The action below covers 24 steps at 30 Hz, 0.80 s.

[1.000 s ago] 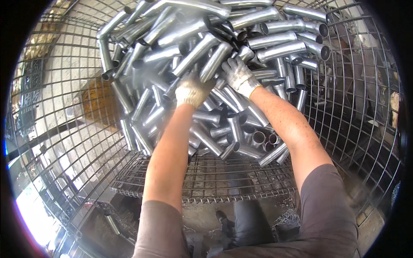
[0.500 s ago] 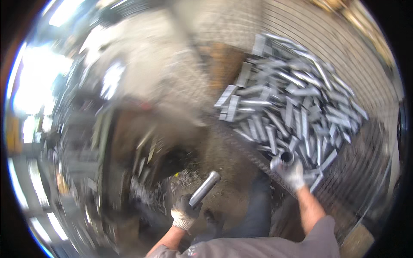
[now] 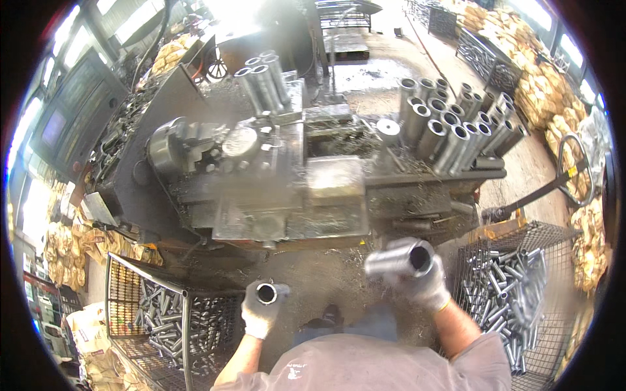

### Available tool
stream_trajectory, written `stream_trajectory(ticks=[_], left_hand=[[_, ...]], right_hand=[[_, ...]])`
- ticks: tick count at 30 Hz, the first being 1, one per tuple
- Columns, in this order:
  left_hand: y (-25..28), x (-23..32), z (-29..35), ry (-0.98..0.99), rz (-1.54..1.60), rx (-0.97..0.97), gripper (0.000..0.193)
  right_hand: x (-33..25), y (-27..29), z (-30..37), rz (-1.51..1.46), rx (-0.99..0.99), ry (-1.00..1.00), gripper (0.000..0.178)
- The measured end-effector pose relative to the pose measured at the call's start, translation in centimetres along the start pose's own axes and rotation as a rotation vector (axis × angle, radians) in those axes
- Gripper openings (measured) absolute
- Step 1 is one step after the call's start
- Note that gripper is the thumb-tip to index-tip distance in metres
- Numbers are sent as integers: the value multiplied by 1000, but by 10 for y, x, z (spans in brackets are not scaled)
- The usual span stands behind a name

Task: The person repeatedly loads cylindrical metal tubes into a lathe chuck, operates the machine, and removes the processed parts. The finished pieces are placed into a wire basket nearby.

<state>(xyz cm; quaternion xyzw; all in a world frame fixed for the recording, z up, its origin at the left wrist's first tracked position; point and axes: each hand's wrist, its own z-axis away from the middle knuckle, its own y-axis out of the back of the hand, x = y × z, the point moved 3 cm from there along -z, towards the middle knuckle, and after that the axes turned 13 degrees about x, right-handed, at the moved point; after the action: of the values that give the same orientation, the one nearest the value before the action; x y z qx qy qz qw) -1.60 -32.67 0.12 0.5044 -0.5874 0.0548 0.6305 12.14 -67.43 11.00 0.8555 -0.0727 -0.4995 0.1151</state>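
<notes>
My left hand (image 3: 259, 315), in a pale work glove, is closed round a short steel tube (image 3: 276, 289) whose round open end faces up. My right hand (image 3: 427, 292), gloved too, grips a second steel tube (image 3: 395, 256), held tilted in front of the machine's front edge; motion blurs it. Ahead of both hands stands a metal lathe (image 3: 287, 208) with a round chuck (image 3: 171, 148) at its left end. Several upright steel tubes (image 3: 433, 138) stand close together on the lathe's right end, and a smaller group of tubes (image 3: 262, 83) stands at the back.
A wire-mesh bin (image 3: 187, 339) of metal pieces stands at the lower left, another mesh bin (image 3: 562, 311) with tubes at the lower right. A bar with a loop handle (image 3: 562, 184) slants up at the right. Stacked sacks (image 3: 536, 88) line the right side.
The view has swung from the bin of metal pieces to the lathe. My right hand has lifted away from that pile with a tube; the left still holds its tube, now end-up.
</notes>
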Motion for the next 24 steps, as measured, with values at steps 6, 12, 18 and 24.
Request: stream_trajectory(ticks=[6,12,18,24], left_hand=[[67,37,-166,-249,200,146,46],[42,60,-290,-277,170,45,42],[22,67,-321,-198,17,-108,51],[11,58,-332,-150,189,-194,56]], right_hand=[[36,-100,-247,92,110,-248,31],[137,-249,-424,327,110,-82,40],[179,-309,-471,417,69,-167,48],[175,-301,-471,761,-326,-140,52]])
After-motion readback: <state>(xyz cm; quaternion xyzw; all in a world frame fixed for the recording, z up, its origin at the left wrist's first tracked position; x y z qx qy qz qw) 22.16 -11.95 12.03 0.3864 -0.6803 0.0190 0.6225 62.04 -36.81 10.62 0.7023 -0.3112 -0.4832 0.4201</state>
